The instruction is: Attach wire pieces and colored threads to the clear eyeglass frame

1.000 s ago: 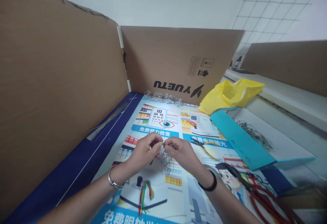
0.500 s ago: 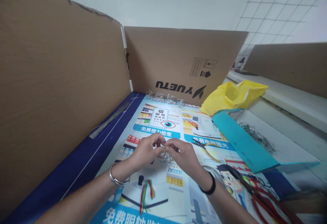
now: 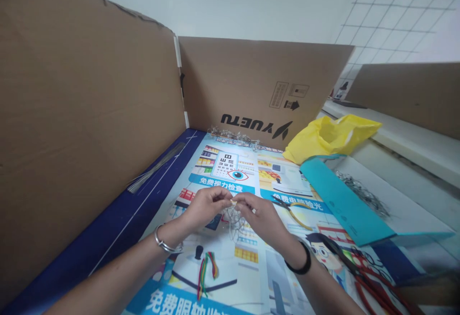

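Observation:
Over the middle of the printed sheet [image 3: 219,267], my left hand [image 3: 210,205] and my right hand [image 3: 259,214] meet fingertip to fingertip. Both are pinched closed on a tangle of thin silvery wire [image 3: 235,224], whose loops hang below the fingers. A small yellowish bit shows between the fingertips, too small to name. Nearer to me lies a bunch of red, green and yellow strings [image 3: 205,272]. Right of my right hand lie pliers with yellow handles [image 3: 296,212].
Cardboard walls [image 3: 258,75] enclose the left and back. At the right are a teal box [image 3: 345,204] holding a wire heap [image 3: 362,192], a yellow bag [image 3: 330,135] and red-handled scissors [image 3: 362,276]. Straight wires [image 3: 158,166] lie left; wire pieces [image 3: 235,137] line the back.
My fingers have shifted slightly at the pinch, and more of the wire loops shows beneath them. The whole view has moved a little; the other things stay in place.

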Tool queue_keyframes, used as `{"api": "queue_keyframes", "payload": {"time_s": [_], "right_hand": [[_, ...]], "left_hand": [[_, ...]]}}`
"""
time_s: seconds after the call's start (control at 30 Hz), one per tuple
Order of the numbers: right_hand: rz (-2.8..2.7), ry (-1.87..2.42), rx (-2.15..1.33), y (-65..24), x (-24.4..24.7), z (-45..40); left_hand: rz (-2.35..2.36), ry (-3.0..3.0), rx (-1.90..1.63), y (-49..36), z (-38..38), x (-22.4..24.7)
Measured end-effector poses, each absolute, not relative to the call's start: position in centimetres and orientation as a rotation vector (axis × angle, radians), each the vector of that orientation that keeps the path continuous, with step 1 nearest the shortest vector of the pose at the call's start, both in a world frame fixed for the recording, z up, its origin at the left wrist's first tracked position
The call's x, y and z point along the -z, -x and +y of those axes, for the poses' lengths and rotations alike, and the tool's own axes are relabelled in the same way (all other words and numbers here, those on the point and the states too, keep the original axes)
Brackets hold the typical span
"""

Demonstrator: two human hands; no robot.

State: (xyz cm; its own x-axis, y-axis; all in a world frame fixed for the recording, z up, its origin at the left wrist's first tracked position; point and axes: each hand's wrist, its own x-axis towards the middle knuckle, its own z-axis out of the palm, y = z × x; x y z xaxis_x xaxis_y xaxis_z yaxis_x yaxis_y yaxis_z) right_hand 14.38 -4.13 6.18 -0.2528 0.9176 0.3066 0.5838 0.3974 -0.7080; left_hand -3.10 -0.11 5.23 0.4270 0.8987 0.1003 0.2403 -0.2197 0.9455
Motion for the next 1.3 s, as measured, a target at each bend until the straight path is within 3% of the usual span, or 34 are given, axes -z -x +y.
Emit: {"api": "queue_keyframes", "payload": {"time_s": [0.87,1.3], "right_hand": [[-1.794,1.22,-0.218,-13.8,-5.48,-4.51],[-1.76,1.284,-0.469,-13.79,-6.14,-4.75]], "left_hand": [[0.748,-1.528,-0.916,3.14,-0.33,-4.81],[0.857,-1.697,-0.828,3.18,-0.25,-4.88]]}}
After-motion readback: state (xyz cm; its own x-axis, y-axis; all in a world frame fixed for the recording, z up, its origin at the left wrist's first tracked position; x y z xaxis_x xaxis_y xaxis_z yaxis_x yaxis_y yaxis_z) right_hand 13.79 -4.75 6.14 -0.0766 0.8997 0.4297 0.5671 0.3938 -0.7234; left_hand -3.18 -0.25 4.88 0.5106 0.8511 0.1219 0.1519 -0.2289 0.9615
